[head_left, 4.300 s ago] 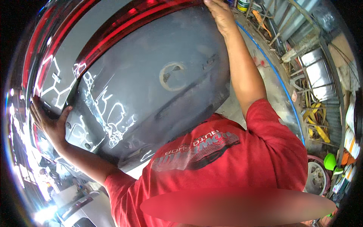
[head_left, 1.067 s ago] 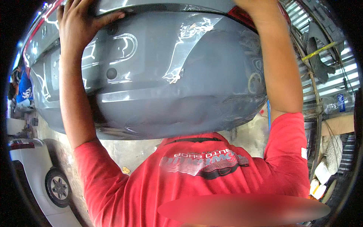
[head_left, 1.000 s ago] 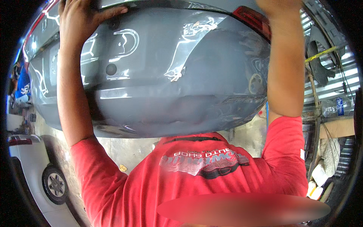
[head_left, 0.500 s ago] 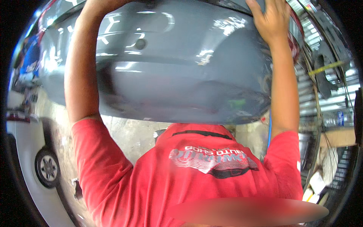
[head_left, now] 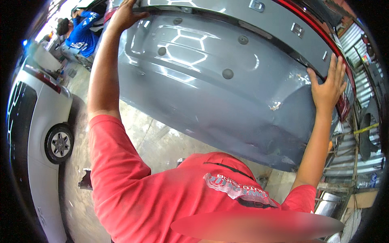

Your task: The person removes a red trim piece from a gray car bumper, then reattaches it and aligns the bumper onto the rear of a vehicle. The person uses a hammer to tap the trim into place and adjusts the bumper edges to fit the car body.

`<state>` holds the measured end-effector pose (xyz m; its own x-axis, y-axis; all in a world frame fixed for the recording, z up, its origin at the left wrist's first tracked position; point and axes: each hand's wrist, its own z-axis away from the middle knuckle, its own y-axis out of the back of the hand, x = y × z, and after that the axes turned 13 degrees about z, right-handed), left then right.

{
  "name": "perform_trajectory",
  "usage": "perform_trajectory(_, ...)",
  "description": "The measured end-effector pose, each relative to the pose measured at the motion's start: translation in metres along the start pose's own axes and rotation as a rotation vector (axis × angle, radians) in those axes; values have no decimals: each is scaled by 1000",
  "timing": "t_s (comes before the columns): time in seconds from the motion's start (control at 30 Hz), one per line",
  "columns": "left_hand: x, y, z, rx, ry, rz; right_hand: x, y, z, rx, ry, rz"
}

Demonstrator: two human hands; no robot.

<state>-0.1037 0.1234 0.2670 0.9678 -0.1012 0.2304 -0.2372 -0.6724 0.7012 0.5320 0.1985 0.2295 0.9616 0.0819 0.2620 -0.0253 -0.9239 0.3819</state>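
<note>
The rear of a grey car fills the middle and top, with a large curved lower panel (head_left: 210, 97) bearing several round dark plugs and a pale scuffed patch on its right. A dark seam (head_left: 247, 29) divides it from the lid (head_left: 275, 20) above, which carries raised metal letters. At the far right end of that seam, my right hand (head_left: 330, 83) lies flat with fingers stretched and thumb apart. My left hand (head_left: 125, 17) rests at the seam's left end, thumb extended; its fingertips are cut off by the upper edge. Neither hand holds anything visible.
A white car (head_left: 44, 117) stands to the left on the concrete floor (head_left: 137, 125). Farther back, a person in a blue shirt (head_left: 83, 36) faces away. Corrugated metal sheets (head_left: 352, 40) and a cardboard box (head_left: 362, 199) line the right side. A red light strip (head_left: 312, 24) edges the lid.
My view has shifted and tilted, bringing the lettered lid and the person in blue into clearer view. Both hands remain at the two ends of the car's seam.
</note>
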Motion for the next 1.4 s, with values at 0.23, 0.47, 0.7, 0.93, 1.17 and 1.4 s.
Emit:
perform_trajectory(0.23, -100, 23, 4, 138, 51, -22, 0, 5, -2, -96, -35, 35)
perform_trajectory(0.47, -276, 38, -18, 176, 333, 141, -94, 28, -27, -46, 76, 54)
perform_trajectory(0.7, -383, -11, -25, -126, 840, 938, -244, 38, -75, -80, 97, 77)
perform_trajectory(0.93, -438, -63, -29, 5, 940, 979, -297, 45, -105, -170, 82, 206)
perform_trajectory(1.17, -424, -77, -45, 77, 906, 1152, -298, 38, -82, -37, 121, 166)
perform_trajectory(1.4, -408, -87, -61, 293, 559, 929, -308, 32, -81, -99, 83, 202)
